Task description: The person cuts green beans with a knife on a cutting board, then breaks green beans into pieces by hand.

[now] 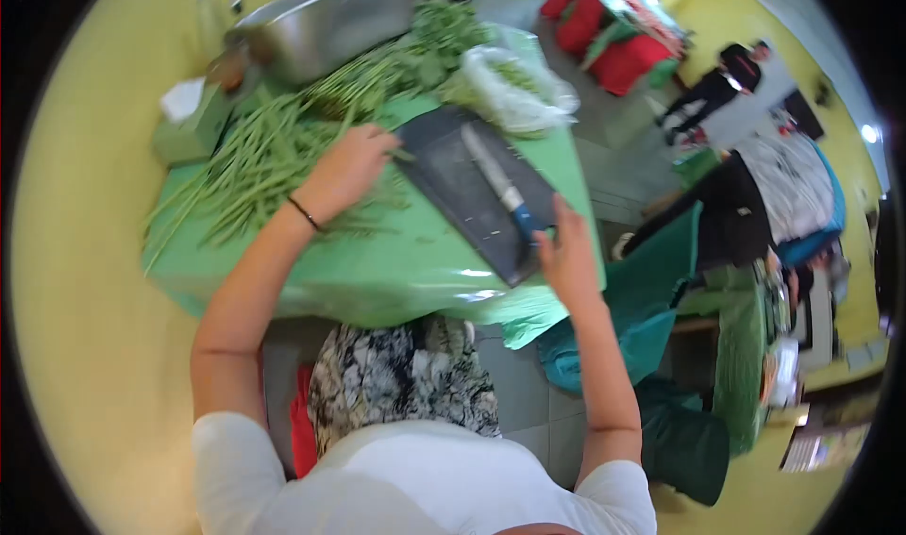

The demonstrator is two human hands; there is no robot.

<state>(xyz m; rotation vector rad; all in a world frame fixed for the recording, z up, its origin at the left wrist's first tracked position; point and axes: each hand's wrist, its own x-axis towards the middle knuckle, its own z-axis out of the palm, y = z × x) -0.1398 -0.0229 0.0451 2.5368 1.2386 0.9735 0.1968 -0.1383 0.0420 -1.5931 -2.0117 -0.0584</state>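
Observation:
My left hand (354, 169) is over the right side of a pile of long green beans (274, 153), its fingers curled together around a green bean whose end shows at the fingertips beside the cutting board. A dark grey cutting board (453, 181) lies at an angle on the table. On it rests a kitchen knife (491, 169) with a blue handle, its blade pointing away from me. At the board's right edge my right hand (570, 257) has its thumb and fingers at the end of the knife handle. Motion blurs both hands slightly.
A green-covered table (377, 275) carries leafy greens (439, 44), a plastic bag of cut green pieces (510, 91), a large metal basin (330, 25) and a green tissue box (193, 125). A teal chair (651, 280) stands at the right. Other people (722, 82) are in the background.

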